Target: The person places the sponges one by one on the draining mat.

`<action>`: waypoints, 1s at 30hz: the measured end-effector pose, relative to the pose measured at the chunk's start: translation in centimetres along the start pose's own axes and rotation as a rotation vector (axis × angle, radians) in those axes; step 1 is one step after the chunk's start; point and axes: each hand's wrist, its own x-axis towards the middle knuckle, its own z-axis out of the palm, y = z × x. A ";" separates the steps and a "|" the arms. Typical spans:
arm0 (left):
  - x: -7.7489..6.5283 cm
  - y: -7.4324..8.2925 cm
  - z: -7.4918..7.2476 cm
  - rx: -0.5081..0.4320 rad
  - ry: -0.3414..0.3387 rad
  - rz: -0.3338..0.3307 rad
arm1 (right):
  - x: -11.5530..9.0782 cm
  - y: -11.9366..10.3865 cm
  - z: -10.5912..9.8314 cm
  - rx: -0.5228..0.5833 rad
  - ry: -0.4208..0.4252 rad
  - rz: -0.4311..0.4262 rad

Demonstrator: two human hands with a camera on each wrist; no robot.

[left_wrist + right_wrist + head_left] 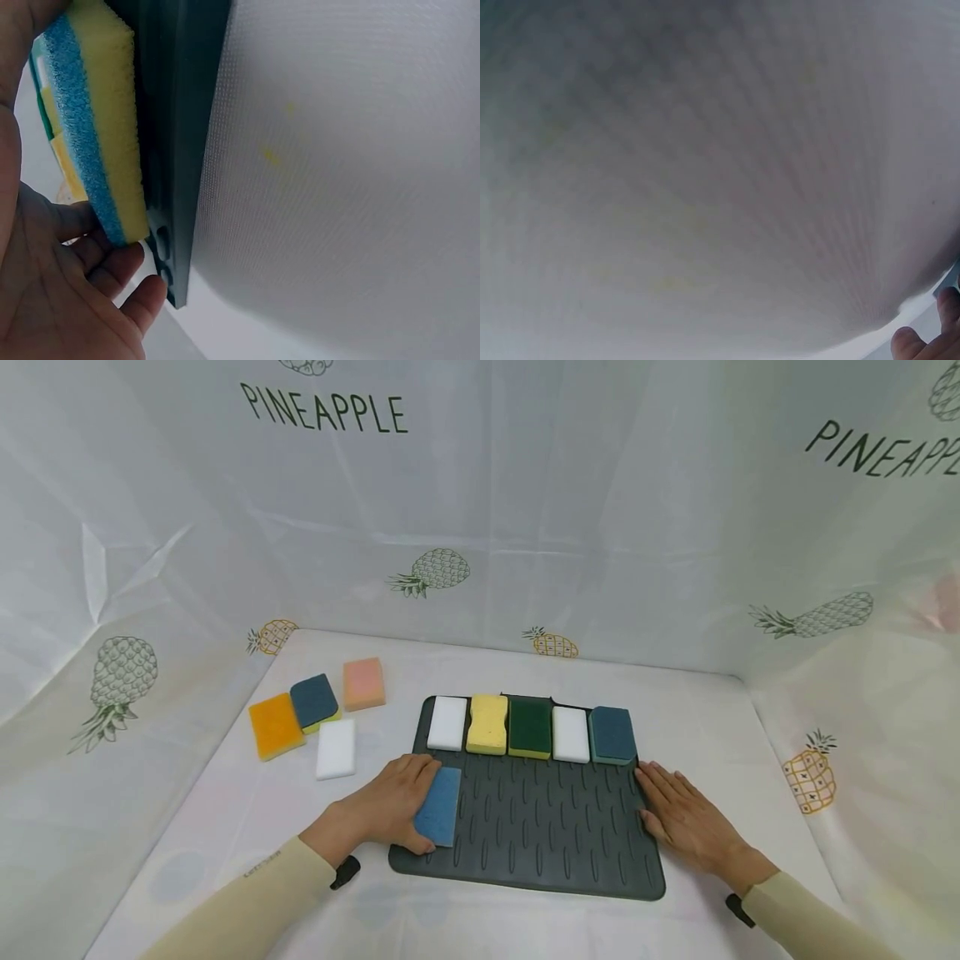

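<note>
My left hand [392,802] grips a sponge [442,808] with a blue scouring face over the left edge of a dark grey ridged mat [555,835]. In the left wrist view, the same sponge [112,127] shows a yellow foam layer beside the blue one, with fingers curled at its end. My right hand [686,818] lies flat at the mat's right edge, its fingers straight and touching the rim. Along the mat's far edge stand a white sponge [447,724], a yellow sponge [487,725], a dark green one [529,727], another white one [571,735] and a dark blue one [612,735].
Left of the mat, on the white cloth [225,843], lie an orange sponge [275,727], a dark blue and yellow sponge [313,700], a peach-pink sponge [363,683] and a white block [336,748]. A pineapple-print curtain [570,543] rises behind.
</note>
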 end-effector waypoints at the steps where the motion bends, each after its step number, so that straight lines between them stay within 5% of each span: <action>1: 0.0 0.0 0.0 0.003 -0.001 0.001 | 0.0 0.0 0.0 -0.001 0.007 -0.003; 30: -0.1 -0.2 0.3 0.008 -0.004 -0.022 | 0.1 0.1 0.4 -0.017 -0.032 0.017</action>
